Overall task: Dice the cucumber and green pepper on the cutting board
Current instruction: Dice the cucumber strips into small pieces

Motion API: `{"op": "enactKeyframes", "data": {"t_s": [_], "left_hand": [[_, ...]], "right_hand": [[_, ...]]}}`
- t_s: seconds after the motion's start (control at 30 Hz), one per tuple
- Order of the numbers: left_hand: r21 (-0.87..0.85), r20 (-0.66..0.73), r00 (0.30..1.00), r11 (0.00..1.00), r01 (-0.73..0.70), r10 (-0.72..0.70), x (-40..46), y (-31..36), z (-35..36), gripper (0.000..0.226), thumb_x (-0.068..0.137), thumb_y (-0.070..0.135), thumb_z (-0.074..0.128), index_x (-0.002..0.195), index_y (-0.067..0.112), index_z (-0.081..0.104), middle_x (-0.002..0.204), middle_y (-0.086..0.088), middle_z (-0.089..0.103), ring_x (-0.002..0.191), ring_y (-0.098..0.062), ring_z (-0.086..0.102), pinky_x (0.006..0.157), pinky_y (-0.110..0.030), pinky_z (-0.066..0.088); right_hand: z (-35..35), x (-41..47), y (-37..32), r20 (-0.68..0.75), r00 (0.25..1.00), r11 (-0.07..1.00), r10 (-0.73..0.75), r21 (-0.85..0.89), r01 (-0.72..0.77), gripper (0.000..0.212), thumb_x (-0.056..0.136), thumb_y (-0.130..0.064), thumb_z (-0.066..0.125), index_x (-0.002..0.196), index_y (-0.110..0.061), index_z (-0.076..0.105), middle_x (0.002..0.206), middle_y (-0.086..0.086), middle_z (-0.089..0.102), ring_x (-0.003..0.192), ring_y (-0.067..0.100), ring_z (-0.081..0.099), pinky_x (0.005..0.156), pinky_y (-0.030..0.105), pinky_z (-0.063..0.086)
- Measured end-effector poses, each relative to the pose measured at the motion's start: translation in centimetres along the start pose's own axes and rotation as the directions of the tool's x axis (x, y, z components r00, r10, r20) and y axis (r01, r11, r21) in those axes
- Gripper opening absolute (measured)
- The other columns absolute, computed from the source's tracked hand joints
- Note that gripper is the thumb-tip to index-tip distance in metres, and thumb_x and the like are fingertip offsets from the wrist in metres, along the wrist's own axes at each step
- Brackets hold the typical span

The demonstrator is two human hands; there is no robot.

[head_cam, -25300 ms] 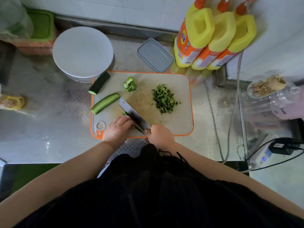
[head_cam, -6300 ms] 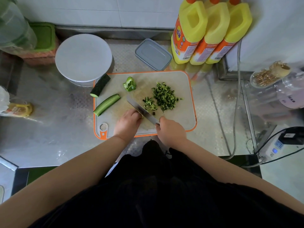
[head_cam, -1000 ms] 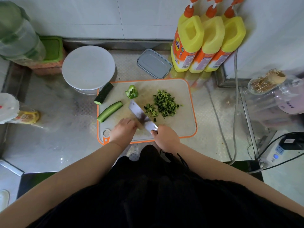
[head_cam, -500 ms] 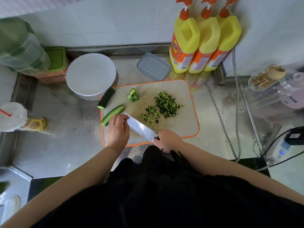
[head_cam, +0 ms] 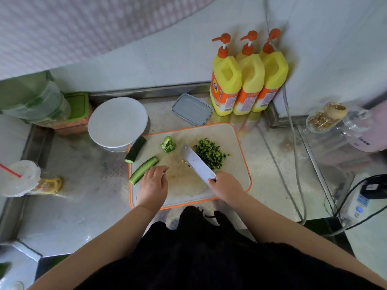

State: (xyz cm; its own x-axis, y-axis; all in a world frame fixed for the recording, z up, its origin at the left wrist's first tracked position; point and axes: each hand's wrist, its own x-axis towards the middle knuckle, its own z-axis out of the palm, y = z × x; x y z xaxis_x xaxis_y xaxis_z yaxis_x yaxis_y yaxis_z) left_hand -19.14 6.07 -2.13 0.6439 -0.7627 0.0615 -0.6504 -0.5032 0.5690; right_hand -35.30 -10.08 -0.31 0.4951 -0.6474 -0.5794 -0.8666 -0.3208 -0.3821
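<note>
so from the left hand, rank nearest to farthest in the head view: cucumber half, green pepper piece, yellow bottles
1. cucumber half, just beside the left hand, on its left
2. green pepper piece, farther up the board
3. yellow bottles, at the back wall

The counter (head_cam: 88, 206) is stainless steel with a fine embossed texture, shiny enough to mirror the light. On it lies a matt, off-white plastic board (head_cam: 236, 164) with an orange rim; its middle looks scuffed and pale. The knife (head_cam: 198, 162) has a smooth, bright metal blade. At 12 o'clock from the board, three glossy yellow plastic bottles (head_cam: 249, 80) carry orange pumps and printed labels, beside a grey matt plastic lid (head_cam: 191, 108). At 10 o'clock sits a smooth white round lid (head_cam: 117, 121). The wall (head_cam: 167, 53) is glossy white tile. At 3 o'clock stands a clear glass jar (head_cam: 328, 120).
</note>
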Motion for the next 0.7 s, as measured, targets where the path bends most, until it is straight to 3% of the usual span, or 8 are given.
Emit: {"op": "enactKeyframes", "data": {"t_s": [0.17, 0.27, 0.4, 0.5, 0.6, 0.7], "left_hand": [[0.06, 0.14, 0.99, 0.998, -0.018, 0.009, 0.9, 1.1, 0.2, 0.036, 0.094, 0.006, 0.052, 0.129, 0.009, 0.058, 0.126, -0.007, 0.057, 0.122, -0.027, 0.048, 0.102, -0.038, 0.039], [0.091, 0.131, 0.99, 0.994, -0.057, 0.045, 1.2, 1.6, 0.4, 0.038, 0.093, 0.008, 0.051, 0.131, 0.009, 0.055, 0.127, -0.007, 0.055, 0.12, -0.028, 0.049, 0.103, -0.04, 0.04], [0.149, 0.038, 0.986, 0.975, -0.165, 0.161, 1.5, 2.9, -0.1, 0.048, 0.09, 0.022, 0.04, 0.134, 0.009, 0.052, 0.13, -0.004, 0.054, 0.113, -0.026, 0.051, 0.096, -0.041, 0.045], [0.175, 0.011, 0.973, 0.958, -0.228, 0.23, 2.2, 3.9, -0.4, 0.054, 0.086, 0.013, 0.044, 0.14, 0.008, 0.045, 0.134, -0.006, 0.051, 0.118, -0.027, 0.048, 0.1, -0.04, 0.042], [0.255, 0.099, 0.954, 0.92, -0.298, 0.282, 2.1, 4.8, -0.1, 0.074, 0.074, 0.002, 0.048, 0.146, 0.011, 0.035, 0.145, -0.005, 0.042, 0.13, -0.028, 0.042, 0.108, -0.043, 0.036], [0.414, 0.302, 0.875, 0.775, -0.478, 0.378, 1.7, 5.7, 1.3, 0.093, 0.066, 0.001, 0.048, 0.153, 0.015, 0.018, 0.157, -0.006, 0.025, 0.144, -0.032, 0.024, 0.12, -0.046, 0.017]], "right_hand": [[-0.8, -0.4, 0.1, -0.049, 0.998, 0.996, 0.043, 0.084, -0.039, 0.033, 0.091, -0.028, 0.046, 0.062, -0.015, 0.036, 0.063, 0.0, 0.04, 0.067, 0.02, 0.046, 0.056, 0.029, 0.032], [-1.6, -1.0, 0.4, -0.076, 0.996, 0.989, 0.038, 0.143, -0.026, 0.033, 0.092, -0.03, 0.046, 0.065, -0.013, 0.038, 0.064, 0.0, 0.041, 0.062, 0.018, 0.044, 0.054, 0.028, 0.031], [-2.1, -2.5, 0.6, -0.14, 0.987, 0.996, -0.084, -0.019, 0.083, 0.039, 0.096, -0.048, 0.042, 0.102, -0.01, 0.045, 0.088, 0.005, 0.059, 0.084, 0.025, 0.061, 0.069, 0.031, 0.044], [-2.0, -3.5, 0.8, -0.172, 0.975, 0.981, -0.142, -0.156, 0.116, 0.058, 0.094, -0.049, 0.041, 0.128, -0.003, 0.033, 0.097, 0.007, 0.066, 0.087, 0.03, 0.065, 0.07, 0.036, 0.049], [-1.7, -4.1, 1.3, -0.211, 0.961, 0.976, -0.178, -0.166, 0.144, 0.053, 0.093, -0.042, 0.043, 0.127, -0.003, 0.031, 0.09, 0.007, 0.066, 0.077, 0.031, 0.065, 0.064, 0.035, 0.048], [-1.8, -4.6, 1.8, -0.218, 0.954, 0.972, -0.206, -0.153, 0.175, 0.046, 0.092, -0.037, 0.047, 0.121, -0.005, 0.032, 0.086, 0.005, 0.064, 0.073, 0.028, 0.064, 0.06, 0.035, 0.048]]}}
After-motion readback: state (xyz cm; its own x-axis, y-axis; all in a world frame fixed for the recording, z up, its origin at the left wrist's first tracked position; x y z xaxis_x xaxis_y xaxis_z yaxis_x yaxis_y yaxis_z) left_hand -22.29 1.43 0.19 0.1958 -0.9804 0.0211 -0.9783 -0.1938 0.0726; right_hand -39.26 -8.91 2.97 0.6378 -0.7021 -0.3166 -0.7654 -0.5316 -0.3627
